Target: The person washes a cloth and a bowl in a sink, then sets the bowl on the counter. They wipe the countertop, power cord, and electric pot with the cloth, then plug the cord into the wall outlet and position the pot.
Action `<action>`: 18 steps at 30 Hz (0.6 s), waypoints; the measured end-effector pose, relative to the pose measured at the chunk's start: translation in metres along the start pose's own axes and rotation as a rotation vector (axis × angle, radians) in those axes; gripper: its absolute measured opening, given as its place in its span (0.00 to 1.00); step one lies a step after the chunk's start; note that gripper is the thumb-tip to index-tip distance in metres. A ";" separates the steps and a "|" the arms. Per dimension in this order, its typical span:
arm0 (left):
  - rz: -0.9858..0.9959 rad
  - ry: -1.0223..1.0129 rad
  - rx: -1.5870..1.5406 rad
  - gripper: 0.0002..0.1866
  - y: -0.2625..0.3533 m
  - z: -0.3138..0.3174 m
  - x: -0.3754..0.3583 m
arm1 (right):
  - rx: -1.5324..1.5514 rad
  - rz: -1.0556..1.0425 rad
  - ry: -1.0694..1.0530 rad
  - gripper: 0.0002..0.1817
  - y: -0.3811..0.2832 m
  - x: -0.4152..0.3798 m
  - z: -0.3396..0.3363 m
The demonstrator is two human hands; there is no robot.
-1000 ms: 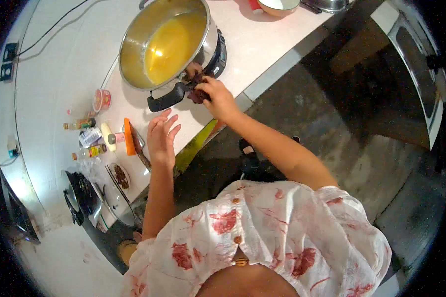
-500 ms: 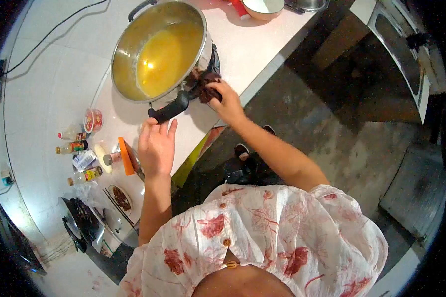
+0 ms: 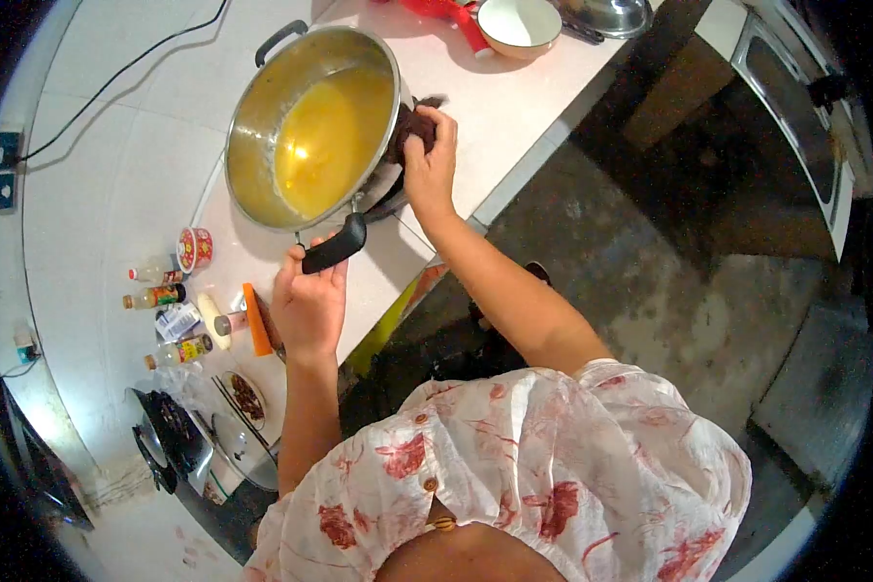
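Observation:
A large steel pot (image 3: 247, 170) with yellow liquid (image 3: 325, 145) in it stands on the counter. My left hand (image 3: 308, 312) is at its near black handle (image 3: 336, 244), with the fingers curled under and behind it; the handle partly hides them. My right hand (image 3: 431, 170) is closed on a dark brown cloth (image 3: 412, 134) and presses it against the right outer side of the pot. Some of the cloth is hidden behind the fingers and the pot wall. The far black handle (image 3: 279, 41) is untouched.
A white bowl (image 3: 519, 27), a red object (image 3: 446, 10) and a metal lid (image 3: 611, 15) lie at the top. Several bottles (image 3: 155, 297), a red patterned tub (image 3: 194, 249), an orange-handled tool (image 3: 257, 320) and a dish of dark food (image 3: 244, 398) are at left. The counter edge (image 3: 524, 184) runs diagonally.
My right hand has moved the cloth farther up along the pot's side. The fingers of my left hand have gone from touching the near handle to curling around it.

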State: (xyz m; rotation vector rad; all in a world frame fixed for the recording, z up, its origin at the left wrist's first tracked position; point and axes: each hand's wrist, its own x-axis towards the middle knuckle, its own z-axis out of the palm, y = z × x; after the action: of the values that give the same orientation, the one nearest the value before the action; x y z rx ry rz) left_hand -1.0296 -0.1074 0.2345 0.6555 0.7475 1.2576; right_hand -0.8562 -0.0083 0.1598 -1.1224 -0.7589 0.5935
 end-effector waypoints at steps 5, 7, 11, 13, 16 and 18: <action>-0.048 0.121 -0.291 0.08 0.002 0.019 0.001 | 0.091 0.061 -0.061 0.29 -0.003 -0.053 0.012; -0.040 0.114 -0.282 0.08 0.001 0.019 0.002 | 0.006 0.010 -0.164 0.34 -0.013 -0.088 0.012; -0.052 0.130 -0.158 0.06 0.005 0.019 0.001 | -0.068 -0.120 -0.189 0.36 -0.005 -0.082 0.013; -0.054 0.150 -0.123 0.06 0.008 0.024 0.000 | -0.049 -0.115 -0.124 0.34 -0.007 -0.053 0.012; -0.068 0.195 -0.111 0.06 0.008 0.025 -0.004 | 0.012 -0.005 -0.062 0.35 -0.014 -0.028 0.012; -0.073 0.166 -0.140 0.07 0.006 0.022 0.000 | -0.002 0.058 -0.086 0.36 -0.014 -0.047 0.014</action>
State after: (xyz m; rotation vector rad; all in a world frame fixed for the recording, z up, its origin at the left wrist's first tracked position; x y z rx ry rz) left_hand -1.0156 -0.1065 0.2521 0.4102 0.8041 1.2946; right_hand -0.8954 -0.0408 0.1655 -1.1297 -0.8029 0.6938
